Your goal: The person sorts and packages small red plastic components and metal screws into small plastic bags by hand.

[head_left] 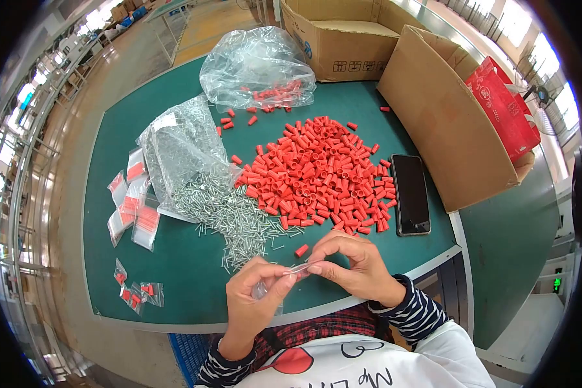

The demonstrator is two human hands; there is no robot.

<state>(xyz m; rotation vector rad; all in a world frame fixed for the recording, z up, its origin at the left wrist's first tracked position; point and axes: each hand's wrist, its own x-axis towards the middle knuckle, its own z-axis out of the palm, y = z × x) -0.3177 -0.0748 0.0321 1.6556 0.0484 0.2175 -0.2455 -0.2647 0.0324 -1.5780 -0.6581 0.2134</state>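
My left hand (255, 294) and my right hand (350, 264) meet near the table's front edge, fingers pinched on a small clear plastic bag (297, 267). Part of the bag hangs under my left fingers; its contents I cannot make out. Just beyond my fingertips lies a single red plastic cap (301, 250). Behind it spreads a heap of red caps (317, 171), hollow and tapered. A pile of silver screws (236, 216) borders the heap on the left, spilling from a large clear bag (184, 139).
Flat bags with red-and-white contents (147, 223) lie at the left, and small bags holding red caps (134, 297) nearer the front. A black phone (412, 194) rests right of the heap. Cardboard boxes (446, 123) and another clear bag (252, 64) stand at the back.
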